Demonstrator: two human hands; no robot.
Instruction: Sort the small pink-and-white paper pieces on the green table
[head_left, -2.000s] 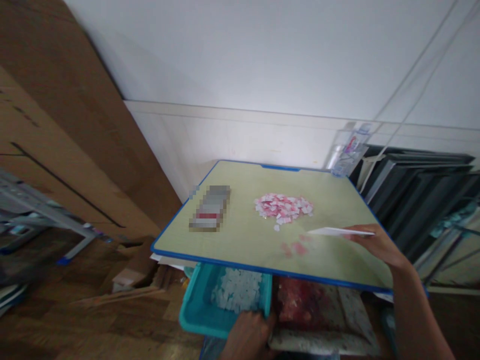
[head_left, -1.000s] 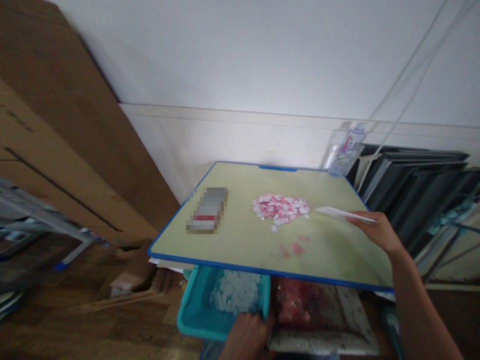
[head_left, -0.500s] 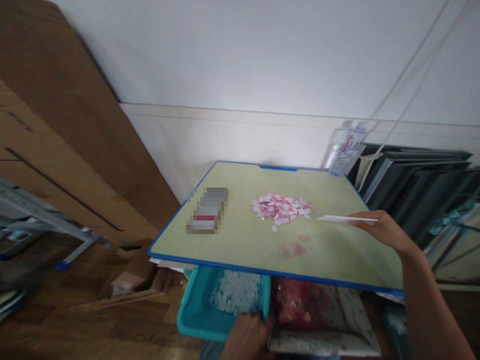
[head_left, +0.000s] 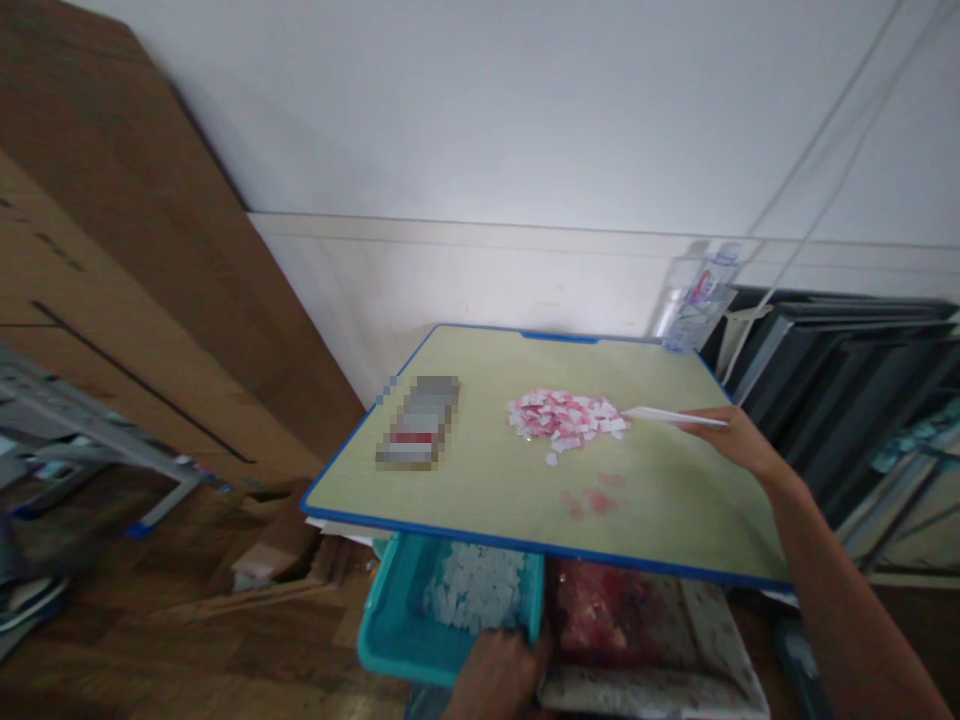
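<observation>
A pile of small pink and white paper-like pieces lies on the pale yellow tabletop, with one piece apart at its near edge. My right hand is closed on a thin white flat strip, whose far tip reaches the pile's right edge. Below the table's front edge is a teal plastic basin, holding many whitish flat pieces. My left hand is closed at the basin's near right rim; its fingertips are partly hidden.
A pixelated flat object lies on the table's left side. At the back right corner stands a clear plastic bottle. Right of the basin is a red-stained cushioned seat. Dark folded panels lean at right; a cardboard box sits on the floor.
My right hand has moved left and slightly away from me, bringing the white strip's tip to the pile's right edge. My left hand stays at the basin rim.
</observation>
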